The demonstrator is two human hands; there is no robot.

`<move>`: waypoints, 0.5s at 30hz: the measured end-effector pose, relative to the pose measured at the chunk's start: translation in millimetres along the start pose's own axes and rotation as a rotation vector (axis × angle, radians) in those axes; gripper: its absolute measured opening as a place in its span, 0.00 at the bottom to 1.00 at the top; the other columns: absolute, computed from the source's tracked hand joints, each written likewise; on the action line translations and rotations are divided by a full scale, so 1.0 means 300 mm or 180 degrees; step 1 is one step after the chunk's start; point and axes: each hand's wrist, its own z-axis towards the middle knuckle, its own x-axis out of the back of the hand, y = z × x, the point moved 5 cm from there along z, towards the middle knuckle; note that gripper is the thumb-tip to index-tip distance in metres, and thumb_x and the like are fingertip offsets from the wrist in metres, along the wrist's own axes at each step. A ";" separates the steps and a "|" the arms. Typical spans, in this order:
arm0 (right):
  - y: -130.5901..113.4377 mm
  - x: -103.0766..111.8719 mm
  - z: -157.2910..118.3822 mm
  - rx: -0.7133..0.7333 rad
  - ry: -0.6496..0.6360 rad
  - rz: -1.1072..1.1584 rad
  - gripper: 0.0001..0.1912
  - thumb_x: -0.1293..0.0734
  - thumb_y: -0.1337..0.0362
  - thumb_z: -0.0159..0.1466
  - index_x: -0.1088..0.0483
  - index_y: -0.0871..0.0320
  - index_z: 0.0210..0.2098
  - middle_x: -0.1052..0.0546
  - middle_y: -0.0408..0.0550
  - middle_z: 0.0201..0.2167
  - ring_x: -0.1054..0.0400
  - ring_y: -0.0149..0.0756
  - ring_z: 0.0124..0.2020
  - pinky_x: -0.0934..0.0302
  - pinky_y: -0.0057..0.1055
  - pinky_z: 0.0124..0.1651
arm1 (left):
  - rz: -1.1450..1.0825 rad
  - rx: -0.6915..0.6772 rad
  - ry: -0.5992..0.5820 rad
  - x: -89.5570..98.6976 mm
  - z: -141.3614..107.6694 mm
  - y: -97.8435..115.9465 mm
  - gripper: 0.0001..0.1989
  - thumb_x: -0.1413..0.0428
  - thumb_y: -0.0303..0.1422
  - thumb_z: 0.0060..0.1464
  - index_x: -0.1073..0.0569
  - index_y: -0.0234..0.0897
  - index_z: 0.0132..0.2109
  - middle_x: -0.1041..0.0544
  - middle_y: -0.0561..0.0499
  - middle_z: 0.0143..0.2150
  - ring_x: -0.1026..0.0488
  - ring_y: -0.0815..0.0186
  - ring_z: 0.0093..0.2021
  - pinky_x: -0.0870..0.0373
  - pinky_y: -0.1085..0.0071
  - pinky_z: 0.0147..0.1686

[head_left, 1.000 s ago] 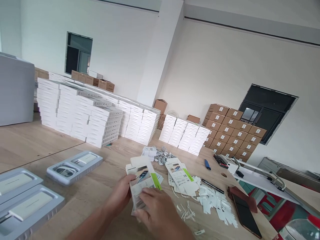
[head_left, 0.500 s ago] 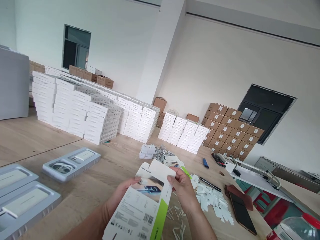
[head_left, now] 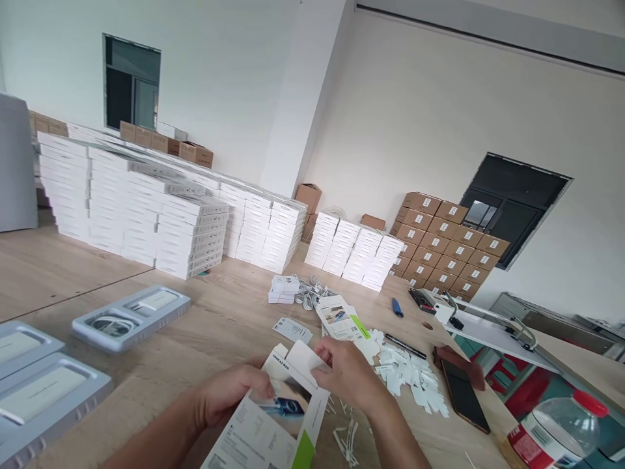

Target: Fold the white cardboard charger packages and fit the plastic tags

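Observation:
A printed white and green carton is held in front of me, its end flaps pointing away. My left hand grips its left side, thumb lying on the printed face. At the far right corner, my right hand pinches a white end flap between thumb and fingers. Just beyond the carton lies a white printed card. Another flattened carton of the same print rests behind my right hand, beside a pile of white paper pieces.
Pale blue trays with white devices and cables stand at left. Stacks of white boxes line the back. Small white boxes, grey cables, a blue cutter, a phone and a bottle are around the right side.
My right hand has turned over the carton's far end and now pinches its flap. The carton sits slightly lower. The white card beyond it has come into view.

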 end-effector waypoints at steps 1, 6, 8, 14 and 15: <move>0.000 0.001 -0.001 0.0001 -0.0017 -0.0100 0.05 0.35 0.69 0.54 0.29 0.56 0.30 0.27 0.38 0.23 0.38 0.29 0.23 0.51 0.23 0.25 | 0.0015 0.0012 0.0001 0.003 0.001 -0.002 0.27 0.44 0.22 0.34 0.24 0.32 0.48 0.17 0.46 0.33 0.21 0.51 0.34 0.28 0.63 0.34; -0.007 -0.002 -0.008 -0.0023 0.0021 -0.0682 0.05 0.33 0.70 0.50 0.30 0.55 0.27 0.30 0.38 0.21 0.41 0.29 0.22 0.55 0.24 0.25 | -0.0026 0.0099 -0.0012 0.020 0.007 -0.019 0.20 0.42 0.24 0.37 0.22 0.32 0.42 0.18 0.46 0.31 0.20 0.53 0.34 0.26 0.61 0.37; -0.015 -0.007 -0.014 -0.0033 0.0051 -0.0871 0.05 0.33 0.70 0.49 0.31 0.55 0.26 0.30 0.38 0.20 0.41 0.29 0.22 0.55 0.25 0.25 | -0.0037 0.0140 -0.0020 0.024 0.011 -0.026 0.16 0.41 0.27 0.40 0.22 0.32 0.41 0.18 0.46 0.32 0.21 0.53 0.36 0.27 0.60 0.41; 0.044 -0.068 -0.022 -0.0481 -0.0959 0.0787 0.07 0.29 0.67 0.50 0.26 0.56 0.30 0.31 0.36 0.20 0.42 0.25 0.19 0.53 0.22 0.21 | 0.0459 0.0168 0.0433 0.061 0.015 -0.026 0.16 0.35 0.28 0.34 0.21 0.33 0.37 0.19 0.49 0.28 0.24 0.62 0.26 0.30 0.70 0.28; 0.064 -0.080 -0.022 -0.0671 -0.1113 0.1288 0.08 0.28 0.63 0.52 0.25 0.57 0.32 0.30 0.36 0.19 0.42 0.25 0.18 0.52 0.21 0.20 | 0.0547 0.0171 0.0438 0.061 0.013 -0.023 0.17 0.35 0.28 0.34 0.21 0.33 0.37 0.19 0.49 0.28 0.25 0.63 0.26 0.30 0.71 0.27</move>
